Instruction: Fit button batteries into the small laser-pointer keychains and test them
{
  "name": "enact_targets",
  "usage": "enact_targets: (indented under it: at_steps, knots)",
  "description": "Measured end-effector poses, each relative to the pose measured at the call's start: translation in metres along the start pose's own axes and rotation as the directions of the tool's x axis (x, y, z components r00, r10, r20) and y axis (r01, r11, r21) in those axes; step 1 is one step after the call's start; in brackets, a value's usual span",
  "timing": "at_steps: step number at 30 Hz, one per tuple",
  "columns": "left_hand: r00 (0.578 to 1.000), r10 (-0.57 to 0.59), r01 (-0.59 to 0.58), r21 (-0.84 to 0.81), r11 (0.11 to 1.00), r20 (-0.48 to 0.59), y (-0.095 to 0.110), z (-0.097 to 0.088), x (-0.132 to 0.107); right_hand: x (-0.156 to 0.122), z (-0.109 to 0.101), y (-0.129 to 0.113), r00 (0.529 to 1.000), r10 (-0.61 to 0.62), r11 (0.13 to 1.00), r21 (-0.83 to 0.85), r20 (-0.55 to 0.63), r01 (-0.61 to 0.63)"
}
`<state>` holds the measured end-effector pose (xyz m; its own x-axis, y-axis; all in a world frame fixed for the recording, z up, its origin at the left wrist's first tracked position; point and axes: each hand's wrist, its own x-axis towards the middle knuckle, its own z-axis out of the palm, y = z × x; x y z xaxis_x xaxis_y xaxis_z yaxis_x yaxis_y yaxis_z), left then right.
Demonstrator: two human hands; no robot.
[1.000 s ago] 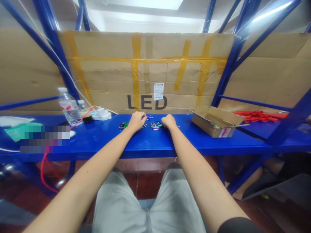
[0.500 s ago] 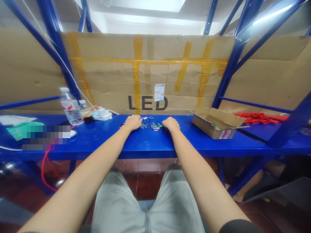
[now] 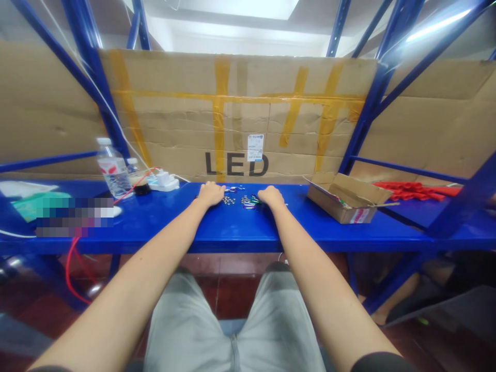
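Note:
Both my arms reach out over a blue shelf. My left hand lies knuckles-up on the shelf, fingers curled down over small items that I cannot make out. My right hand rests the same way a little to the right, fingers curled and hidden. Between the two hands lies a scatter of small metal rings and coloured clips. More small coloured pieces lie just behind, near the cardboard.
A cardboard wall marked "LED" stands behind the shelf. At left are a water bottle, a dark jar, a white power adapter and a red cable. An open cardboard box sits at right, red items beyond it.
My left hand has slid left and slightly back, now covering the items that lay to its left. My right hand has barely moved. The view has shifted slightly.

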<state>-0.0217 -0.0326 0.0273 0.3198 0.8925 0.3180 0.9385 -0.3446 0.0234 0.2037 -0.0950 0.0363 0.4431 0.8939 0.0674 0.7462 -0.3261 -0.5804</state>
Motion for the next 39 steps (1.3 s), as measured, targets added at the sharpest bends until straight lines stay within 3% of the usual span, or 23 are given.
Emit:
enact_targets:
  at_steps: [7, 13, 39]
  knots:
    - [0.997, -0.046, 0.052, -0.095, 0.994, 0.061, -0.013, 0.002, 0.007, 0.002, 0.001, -0.001, 1.000, -0.018, 1.000, 0.023, 0.006, 0.018]
    - [0.996, -0.082, 0.088, -0.150, 0.985, 0.047, -0.021, 0.003, 0.009, 0.004, 0.003, -0.001, 0.999, -0.044, 0.998, 0.039, 0.011, 0.043]
    - [0.996, -0.089, 0.085, -0.352, 0.932, 0.007, -0.015, 0.002, 0.009, 0.009, 0.008, -0.001, 0.995, -0.094, 0.995, 0.026, 0.026, 0.093]
